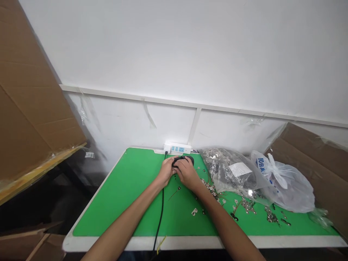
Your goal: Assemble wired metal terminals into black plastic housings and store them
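One black object [178, 158], rounded at its right end; exact kind uncertain to me, being partly covered. Held between my left hand [165, 173] and right hand [186, 173], toward the green mat's [130, 195] far edge.

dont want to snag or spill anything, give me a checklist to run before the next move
1. Black object held: ok, the left hand and right hand are both on it.
2. Plug in power strip: ok, appears inserted.
3. Black cord clear of hands: not ok, runs behind the left hand.
4. Loose metal parts gathered: not ok, scattered on the green mat.
5. White bag tied: ok, looks knotted.
6. Underside of black object: cannot tell, hidden.
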`<state>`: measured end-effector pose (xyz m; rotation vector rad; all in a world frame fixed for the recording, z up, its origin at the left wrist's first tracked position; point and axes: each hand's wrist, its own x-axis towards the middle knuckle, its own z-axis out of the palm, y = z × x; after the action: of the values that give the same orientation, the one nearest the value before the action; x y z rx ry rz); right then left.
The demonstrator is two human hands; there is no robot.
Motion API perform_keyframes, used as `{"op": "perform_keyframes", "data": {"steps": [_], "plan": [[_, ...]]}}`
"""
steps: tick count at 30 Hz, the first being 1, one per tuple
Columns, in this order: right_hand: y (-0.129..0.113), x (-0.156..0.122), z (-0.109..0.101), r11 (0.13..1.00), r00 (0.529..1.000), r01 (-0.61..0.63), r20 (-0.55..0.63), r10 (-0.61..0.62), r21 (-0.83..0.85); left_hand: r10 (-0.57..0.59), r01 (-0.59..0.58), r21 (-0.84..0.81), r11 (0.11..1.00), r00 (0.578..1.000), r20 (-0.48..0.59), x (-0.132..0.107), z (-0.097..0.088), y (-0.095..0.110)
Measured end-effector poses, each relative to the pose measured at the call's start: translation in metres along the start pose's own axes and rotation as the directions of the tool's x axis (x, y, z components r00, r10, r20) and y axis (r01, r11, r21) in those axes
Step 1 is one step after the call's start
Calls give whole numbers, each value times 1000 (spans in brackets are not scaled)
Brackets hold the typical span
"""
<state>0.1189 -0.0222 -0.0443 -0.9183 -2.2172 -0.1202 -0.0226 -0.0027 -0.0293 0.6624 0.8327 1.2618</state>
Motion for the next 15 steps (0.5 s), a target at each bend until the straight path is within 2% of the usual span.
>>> {"op": "perform_keyframes", "data": {"steps": [4,8,12,15], "plan": [[1,2,-4,999,999,22,26,-22,-31,7,-7,-21,1000,1000,26,2,-2,-1],[4,5,-13,998,999,32,-11,-31,55,28,-26,-25,999,997,78,4,-1,4],[8,5,-23,997,988,-54,-139,60,49,28,-27,-18,999,994,103,2,2,10],[15,4,-26,983,944,-179,-272,186,49,18,-17,-12,1000,995,97,0,3,13]]}}
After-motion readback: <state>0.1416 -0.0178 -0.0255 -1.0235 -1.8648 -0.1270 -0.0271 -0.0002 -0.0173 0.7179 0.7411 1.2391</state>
